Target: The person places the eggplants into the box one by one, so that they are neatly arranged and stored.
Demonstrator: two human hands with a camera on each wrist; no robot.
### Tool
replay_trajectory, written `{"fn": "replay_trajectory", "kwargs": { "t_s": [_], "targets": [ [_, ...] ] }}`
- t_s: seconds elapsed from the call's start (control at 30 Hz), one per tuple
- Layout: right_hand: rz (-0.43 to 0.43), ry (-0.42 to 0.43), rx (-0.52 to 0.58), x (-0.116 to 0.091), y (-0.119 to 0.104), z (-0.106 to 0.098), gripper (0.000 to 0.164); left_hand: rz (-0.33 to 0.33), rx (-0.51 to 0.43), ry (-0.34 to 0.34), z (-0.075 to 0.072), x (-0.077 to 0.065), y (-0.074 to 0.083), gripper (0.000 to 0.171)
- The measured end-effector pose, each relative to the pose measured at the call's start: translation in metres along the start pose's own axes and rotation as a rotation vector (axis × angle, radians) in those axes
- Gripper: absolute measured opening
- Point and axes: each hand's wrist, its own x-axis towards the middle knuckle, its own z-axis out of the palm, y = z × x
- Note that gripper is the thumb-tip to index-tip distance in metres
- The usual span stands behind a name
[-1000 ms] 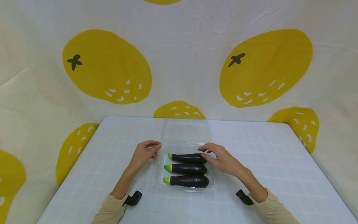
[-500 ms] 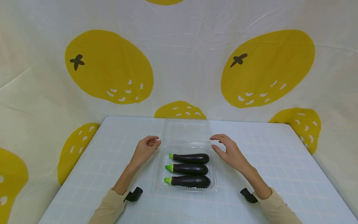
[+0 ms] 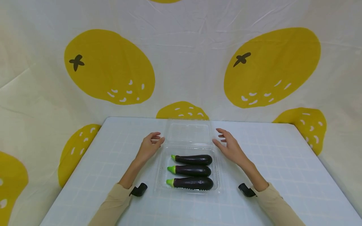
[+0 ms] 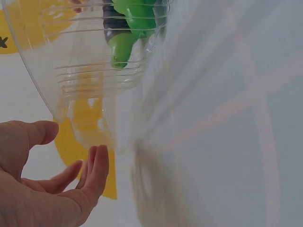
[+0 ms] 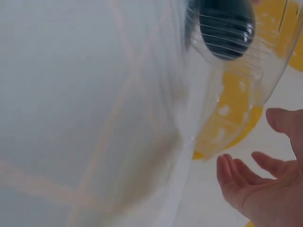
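Note:
A clear plastic clamshell box (image 3: 190, 150) lies unfolded on the table, its lid (image 3: 189, 132) laid back on the far side. Inside the near half, three eggplants rest in parallel: a far eggplant (image 3: 193, 159), a middle eggplant (image 3: 193, 170) and a near eggplant (image 3: 193, 183), all with green stem ends to the left. My left hand (image 3: 149, 146) is beside the left edge of the lid, fingers relaxed and holding nothing. On the opposite side, my right hand (image 3: 230, 147) has its thumb and fingers spread near the lid's right edge. Both wrist views show bare palms by the clear plastic.
The white table (image 3: 288, 163) carries a faint grid pattern. Behind it hangs a pale cloth (image 3: 188, 62) printed with big yellow fruit. A black wrist camera (image 3: 139, 190) sits at the left cuff and another black camera (image 3: 246, 190) at the right cuff.
My right hand has left the far eggplant and moved outward and away to the lid's right side. My left hand has shifted slightly farther forward along the box's left side.

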Motion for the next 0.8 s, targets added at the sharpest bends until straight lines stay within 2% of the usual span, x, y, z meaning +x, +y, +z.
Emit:
{"fn": "replay_trajectory", "kwargs": {
  "t_s": [0.2, 0.53, 0.8],
  "targets": [
    [0.073, -0.035, 0.04, 0.007, 0.001, 0.003, 0.06, 0.018, 0.0, -0.028, 0.002, 0.01, -0.003, 0.055],
    [0.121, -0.068, 0.101, 0.013, 0.008, 0.009, 0.054, 0.052, -0.114, -0.079, 0.002, 0.018, -0.006, 0.05],
    [0.127, -0.066, 0.12, 0.014, 0.008, 0.007, 0.046, 0.063, -0.159, -0.102, 0.003, 0.021, -0.008, 0.042]
  ]
}}
